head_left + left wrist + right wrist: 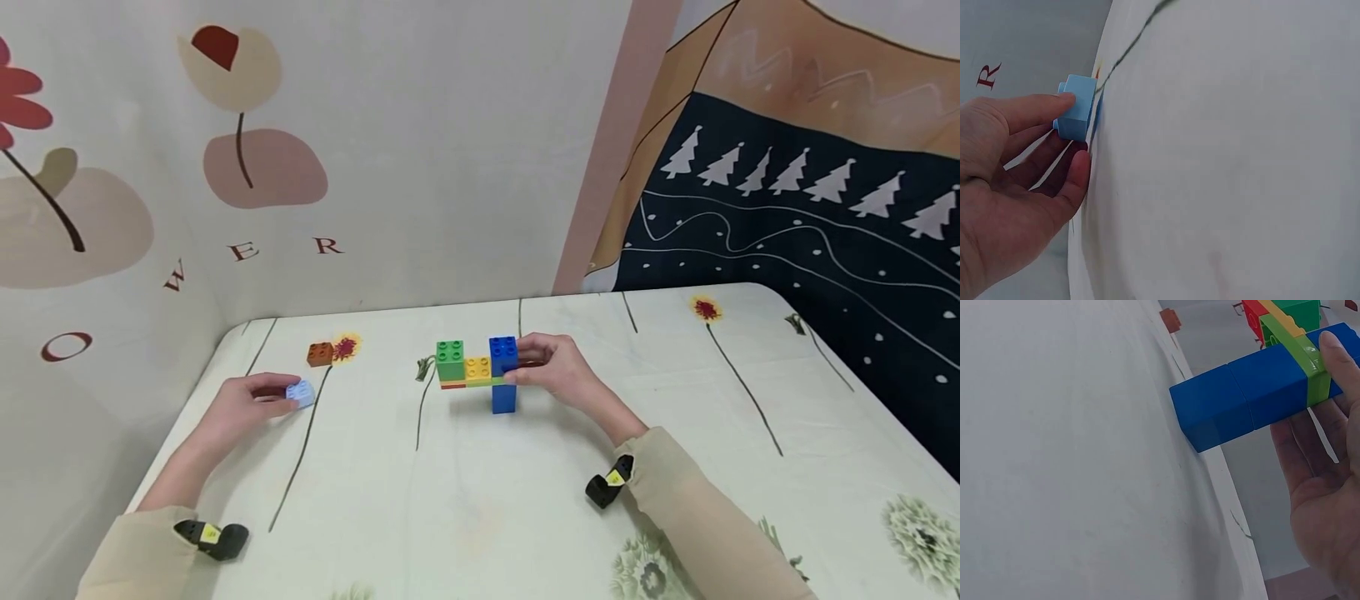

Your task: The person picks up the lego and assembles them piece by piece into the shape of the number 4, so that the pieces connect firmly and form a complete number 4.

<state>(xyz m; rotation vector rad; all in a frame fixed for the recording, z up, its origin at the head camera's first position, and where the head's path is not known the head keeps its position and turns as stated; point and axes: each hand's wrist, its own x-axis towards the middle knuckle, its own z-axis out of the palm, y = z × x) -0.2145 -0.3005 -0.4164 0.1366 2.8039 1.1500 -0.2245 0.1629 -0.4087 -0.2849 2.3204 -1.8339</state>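
My left hand (pixel 240 408) pinches a small light blue toy brick (pixel 301 393) at its edges, low over the left side of the table. In the left wrist view the thumb and a finger press that brick (pixel 1077 107). Near the table's middle, my right hand (pixel 558 368) grips a joined brick build by its upper blue brick (pixel 503 354) and lime green plate (pixel 1300 353). Stacked blue bricks (pixel 1235 394) stand below the plate like a leg. Toward the left the build carries a yellow brick (pixel 477 368) and a green brick (pixel 450 360), with red (pixel 1255 315) underneath.
A brown brick (pixel 319 354) sits on the table just beyond my left hand. The table cover (pixel 465 508) is white with printed flowers. Patterned cloth (pixel 450 150) hangs behind the far table edge. A small black camera (pixel 217 540) is strapped at each wrist.
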